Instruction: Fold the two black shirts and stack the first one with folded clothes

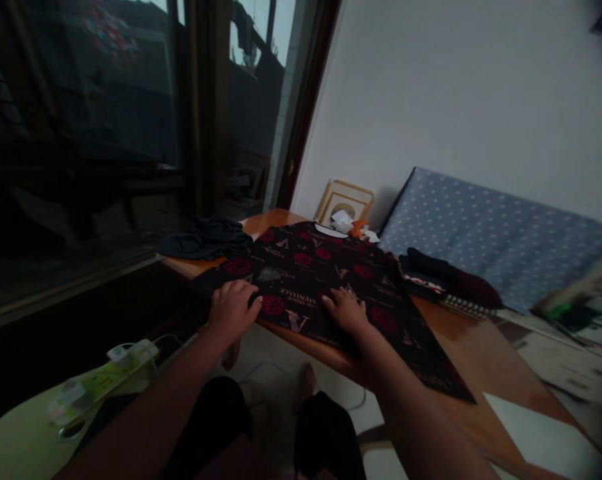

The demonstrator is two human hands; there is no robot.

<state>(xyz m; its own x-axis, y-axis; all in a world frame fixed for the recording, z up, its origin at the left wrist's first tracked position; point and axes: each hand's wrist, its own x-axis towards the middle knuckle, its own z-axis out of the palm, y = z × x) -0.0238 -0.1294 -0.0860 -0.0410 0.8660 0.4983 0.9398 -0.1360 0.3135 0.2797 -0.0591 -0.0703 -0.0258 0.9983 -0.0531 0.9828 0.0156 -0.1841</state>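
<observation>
Dark shirt (325, 270) with red and pale print lies spread across the wooden surface (485, 360), neckline toward the far edge. Left hand (233, 307) rests on its near left part, palm down, fingers loosely spread, grasping nothing that I can see. Right hand (345, 310) likewise, relaxed on the near middle of the print; the two are apart. Far left: crumpled dark cloth (205, 239). To the right: folded clothes (448, 279). Near right: white sheet (541, 437). Near left, off the surface: power strip (105, 383).
</observation>
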